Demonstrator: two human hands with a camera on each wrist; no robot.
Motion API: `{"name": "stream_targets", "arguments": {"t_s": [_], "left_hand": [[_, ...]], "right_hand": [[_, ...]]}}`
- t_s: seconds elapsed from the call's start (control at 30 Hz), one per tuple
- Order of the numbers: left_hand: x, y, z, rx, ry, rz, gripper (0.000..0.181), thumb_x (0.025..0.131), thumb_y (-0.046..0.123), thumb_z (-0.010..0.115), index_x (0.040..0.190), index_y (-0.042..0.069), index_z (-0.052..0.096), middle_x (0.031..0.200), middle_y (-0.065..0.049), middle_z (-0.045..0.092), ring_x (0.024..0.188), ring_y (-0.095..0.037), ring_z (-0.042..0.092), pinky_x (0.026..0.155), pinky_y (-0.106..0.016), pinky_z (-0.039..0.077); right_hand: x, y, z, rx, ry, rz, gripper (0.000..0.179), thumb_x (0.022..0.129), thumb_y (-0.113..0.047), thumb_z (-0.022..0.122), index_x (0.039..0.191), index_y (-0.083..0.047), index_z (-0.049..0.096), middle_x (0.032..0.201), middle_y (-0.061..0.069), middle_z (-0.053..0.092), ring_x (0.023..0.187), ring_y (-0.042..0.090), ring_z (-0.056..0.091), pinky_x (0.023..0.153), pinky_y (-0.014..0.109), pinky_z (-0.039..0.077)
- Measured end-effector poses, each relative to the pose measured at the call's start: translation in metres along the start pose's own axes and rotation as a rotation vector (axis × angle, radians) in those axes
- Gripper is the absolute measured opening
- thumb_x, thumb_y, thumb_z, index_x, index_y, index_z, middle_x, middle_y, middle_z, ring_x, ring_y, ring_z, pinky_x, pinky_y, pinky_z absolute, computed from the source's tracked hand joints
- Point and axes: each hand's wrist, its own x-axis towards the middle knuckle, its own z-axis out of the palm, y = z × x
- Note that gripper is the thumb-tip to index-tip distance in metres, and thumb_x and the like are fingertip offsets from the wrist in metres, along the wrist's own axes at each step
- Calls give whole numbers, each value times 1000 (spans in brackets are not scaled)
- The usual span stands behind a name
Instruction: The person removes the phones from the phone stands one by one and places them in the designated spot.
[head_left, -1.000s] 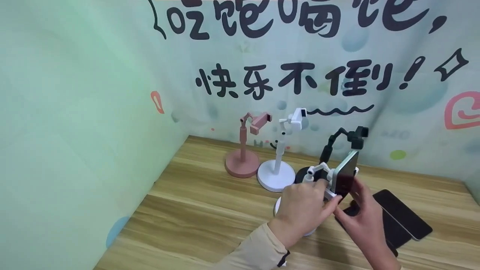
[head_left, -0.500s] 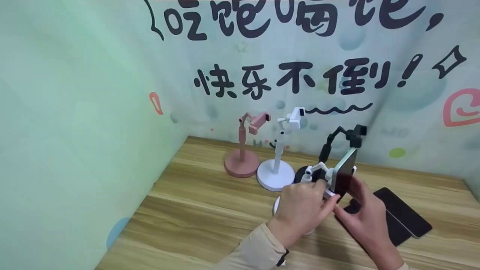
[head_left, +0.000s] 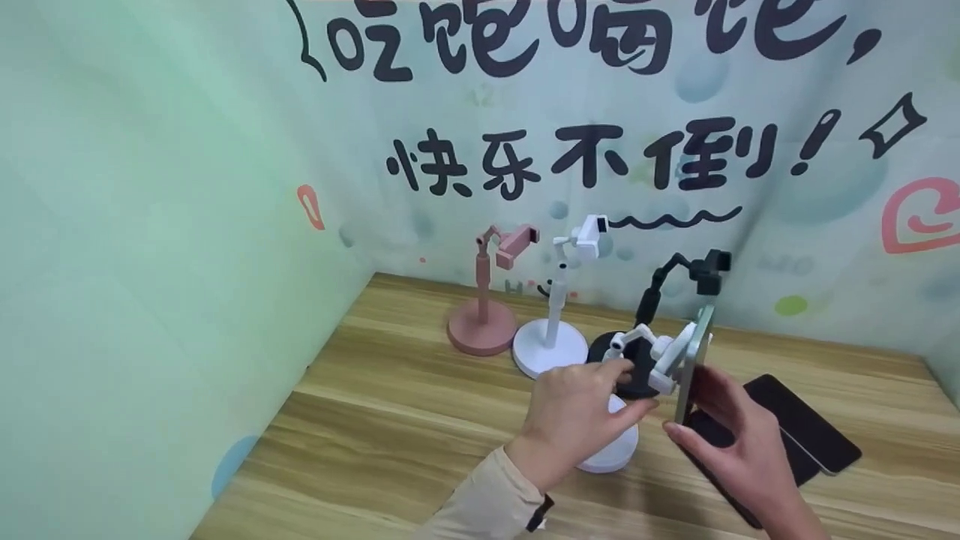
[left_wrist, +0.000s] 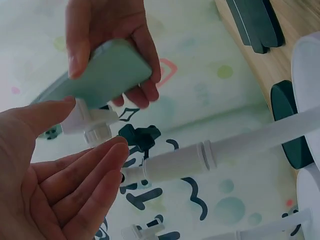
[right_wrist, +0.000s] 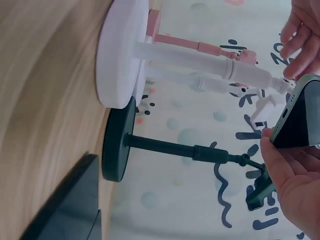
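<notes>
A pale green phone (head_left: 697,360) stands nearly edge-on in the head view, against the clamp (head_left: 670,367) of the nearest white phone stand (head_left: 613,451). My right hand (head_left: 742,442) holds the phone by its lower edges, thumb on one side and fingers on the other. Beside the clamp is my left hand (head_left: 568,416), its fingers extended and holding nothing. The left wrist view shows the left thumb close by the clamp and the phone's green back (left_wrist: 112,75). In the right wrist view the phone's dark screen (right_wrist: 302,122) faces the camera.
Behind stand a pink phone stand (head_left: 484,328), another white stand (head_left: 550,349) and a black stand (head_left: 651,296). Two dark phones or flat slabs lie on the wooden table (head_left: 390,420) at the right, the farther slab (head_left: 806,424) partly beside the other. A printed cloth (head_left: 480,97) hangs behind.
My left hand has let go of the clamp and drawn back to the left. The phone has turned from showing its screen to nearly edge-on, with my right hand still on it.
</notes>
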Motion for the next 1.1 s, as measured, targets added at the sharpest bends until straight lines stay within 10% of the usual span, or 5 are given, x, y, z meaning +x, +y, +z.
{"name": "stream_targets", "arguments": {"t_s": [0.33, 0.7, 0.83, 0.97, 1.1], "left_hand": [[-3, -22, 8, 48, -204, -114, 37, 88, 55, 69, 112, 27, 72, 87, 11, 76, 66, -6, 65, 50, -20, 44], [1, -40, 48, 14, -480, -266, 44, 88, 51, 72, 122, 23, 67, 106, 3, 77, 92, -15, 73, 68, -29, 56], [0, -44, 62, -159, -446, -314, 37, 90, 41, 73, 119, 20, 67, 113, 5, 75, 99, -11, 71, 81, -26, 57], [-1, -47, 74, -334, -364, -345, 30, 90, 32, 74, 117, 20, 69, 113, 6, 75, 99, -6, 70, 85, -21, 55], [-2, -49, 80, -396, -307, -345, 24, 90, 31, 74, 111, 20, 73, 105, 6, 76, 91, -4, 68, 81, -19, 54]], "right_hand": [[-6, 23, -31, -127, 56, 84, 69, 77, -12, 86, 137, -2, 54, 123, 21, 66, 103, -21, 54, 88, -1, 42], [10, 64, -68, -172, 133, 195, 71, 78, -15, 86, 138, 2, 53, 101, -40, 52, 95, -27, 49, 84, -5, 39], [14, 81, -80, -237, 111, 239, 76, 78, -23, 86, 140, 1, 51, 111, -11, 70, 93, -29, 46, 80, -6, 37], [16, 95, -90, -333, 58, 286, 85, 79, -32, 86, 144, 4, 45, 128, 35, 60, 114, 14, 68, 73, -5, 31], [19, 108, -99, -450, -7, 315, 90, 81, -40, 82, 144, 9, 41, 129, 40, 56, 114, 56, 56, 76, 20, 46]]}}
